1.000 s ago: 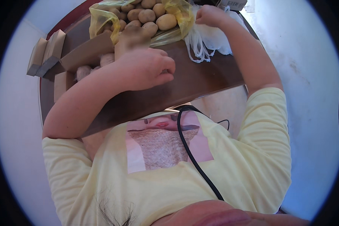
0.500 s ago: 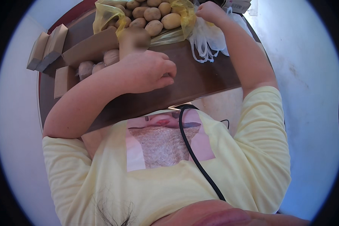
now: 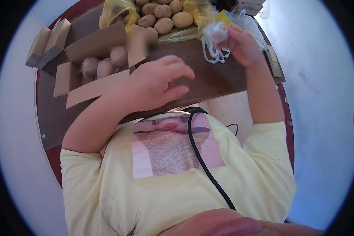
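Observation:
My left hand (image 3: 157, 82) hovers over the near middle of the table, palm down, its fingers loosely curved and apart, with nothing in them. Just beyond its wrist stands an open cardboard box (image 3: 94, 88), flaps folded out. Inside the box lie several potatoes (image 3: 105, 69) wrapped in clear film. At the right, my right hand (image 3: 243, 44) pinches a thin clear plastic bag (image 3: 215, 33) between thumb and fingers. White bag handles (image 3: 211, 54) hang down just below it.
A yellow plastic bag (image 3: 113, 15) full of loose potatoes (image 3: 163, 11) lies open at the far middle. Folded cardboard boxes (image 3: 53, 41) stand at the far left. More boxes (image 3: 249, 7) sit at the far right. A black cable (image 3: 202, 157) hangs down my shirt.
My right hand has come back nearer from the far right, now with a plastic bag in its fingers. My left hand has shifted slightly right and nearer, its fingers spreading; more of the box shows.

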Demonstrator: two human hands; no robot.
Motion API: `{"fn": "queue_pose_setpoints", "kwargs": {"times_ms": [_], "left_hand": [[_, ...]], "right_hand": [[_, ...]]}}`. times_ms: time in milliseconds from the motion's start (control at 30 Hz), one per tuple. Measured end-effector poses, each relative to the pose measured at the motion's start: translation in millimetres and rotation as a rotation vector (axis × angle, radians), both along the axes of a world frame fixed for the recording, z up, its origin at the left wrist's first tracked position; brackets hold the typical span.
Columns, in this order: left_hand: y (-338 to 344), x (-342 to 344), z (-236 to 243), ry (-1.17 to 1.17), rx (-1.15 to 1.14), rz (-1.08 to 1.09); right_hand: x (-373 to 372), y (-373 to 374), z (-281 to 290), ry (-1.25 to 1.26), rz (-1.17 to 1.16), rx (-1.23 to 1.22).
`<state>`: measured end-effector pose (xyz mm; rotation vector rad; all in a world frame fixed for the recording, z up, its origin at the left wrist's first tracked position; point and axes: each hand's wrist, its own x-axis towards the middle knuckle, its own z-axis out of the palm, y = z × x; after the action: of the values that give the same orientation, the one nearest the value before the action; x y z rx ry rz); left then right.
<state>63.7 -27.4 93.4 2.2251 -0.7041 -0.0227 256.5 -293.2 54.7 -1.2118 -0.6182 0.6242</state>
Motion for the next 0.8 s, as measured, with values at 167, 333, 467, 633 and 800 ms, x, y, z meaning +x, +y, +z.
{"fn": "queue_pose_setpoints", "kwargs": {"times_ms": [167,333,467,633,800], "left_hand": [[-7,-1,-25,-0.043,-0.224,0.192],[-26,-8,-32,0.173,-0.390,0.148],[-21,-7,-47,0.306,-0.613,0.282],[-23,-10,-44,0.549,-0.808,0.454],[-18,-10,-45,0.858,-0.989,0.454]], "right_hand": [[-73,-5,-27,0.294,0.137,0.425],[-98,8,-11,0.398,0.169,0.490],[-98,7,-19,0.361,0.118,0.364],[-112,19,-34,0.445,0.033,0.447],[-131,20,-33,-0.362,-0.559,0.171]]}}
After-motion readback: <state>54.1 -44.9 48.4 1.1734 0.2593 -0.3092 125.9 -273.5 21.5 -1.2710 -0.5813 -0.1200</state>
